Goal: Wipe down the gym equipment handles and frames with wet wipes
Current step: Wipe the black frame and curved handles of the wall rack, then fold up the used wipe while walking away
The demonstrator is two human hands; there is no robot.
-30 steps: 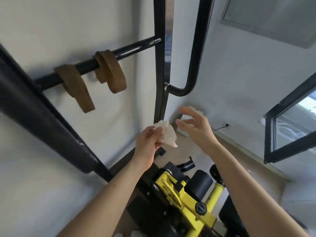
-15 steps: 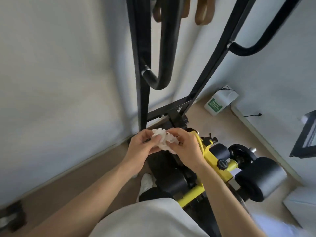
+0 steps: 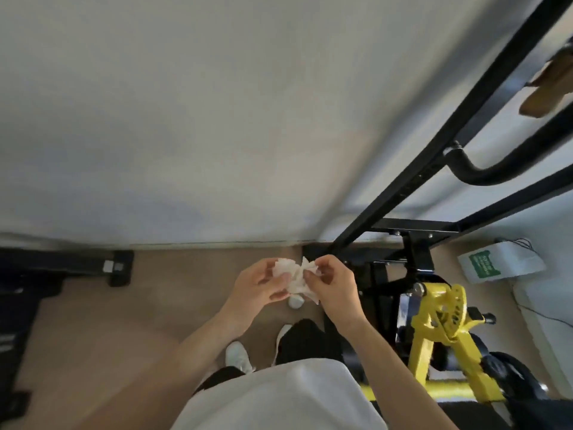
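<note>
A crumpled white wet wipe [image 3: 297,277] is pinched between both hands in front of my chest, above the floor. My left hand [image 3: 259,288] grips its left side and my right hand [image 3: 335,285] grips its right side, fingertips nearly touching. The black steel frame [image 3: 400,187] of the gym rack rises diagonally at the right, with a curved black handle [image 3: 483,175] bolted to it. Neither hand touches the frame. A yellow machine part [image 3: 440,318] sits low at the right.
A white wipes pack with a green label [image 3: 499,262] lies on the floor by the right wall. Brown straps [image 3: 548,88] hang from a bar at upper right. A black frame foot [image 3: 114,268] rests on the tan floor at left. My white shoes [image 3: 238,356] stand below.
My view has swung down and left, shifting the rack to the right. My right hand came onto the wipe, and both hands now hold it, lower than before.
</note>
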